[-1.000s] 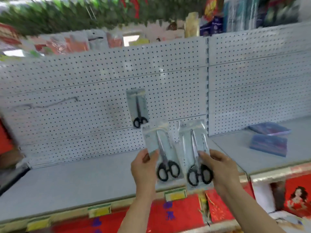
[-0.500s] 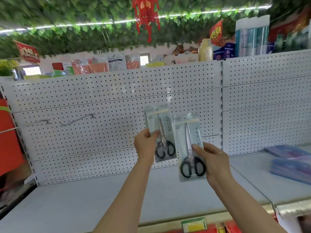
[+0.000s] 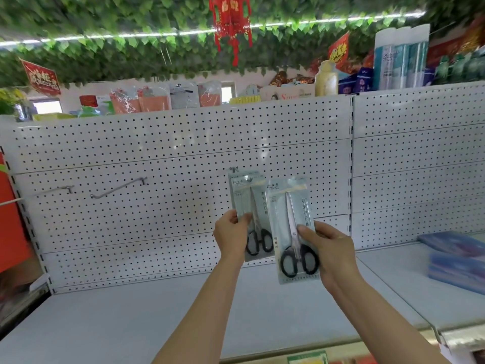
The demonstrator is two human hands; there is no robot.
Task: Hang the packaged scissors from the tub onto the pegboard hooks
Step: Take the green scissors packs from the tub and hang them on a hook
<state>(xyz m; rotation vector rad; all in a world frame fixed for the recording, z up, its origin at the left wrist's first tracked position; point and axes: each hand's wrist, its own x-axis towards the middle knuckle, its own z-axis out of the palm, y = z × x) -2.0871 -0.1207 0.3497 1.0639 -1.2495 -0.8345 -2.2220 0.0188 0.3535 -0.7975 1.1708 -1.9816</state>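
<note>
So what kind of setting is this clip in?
Most likely a small retail shop: white pegboard shelving with display hooks, packaged goods stacked on top, and a red promotional sign under the leafy ceiling.

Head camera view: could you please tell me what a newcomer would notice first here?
Two scissors packs stand out at centre: the left hand holds one pack up against the white pegboard, while the right hand holds the other pack beside it. Two bare hooks jut out at left, and a red lantern hangs overhead.
</note>
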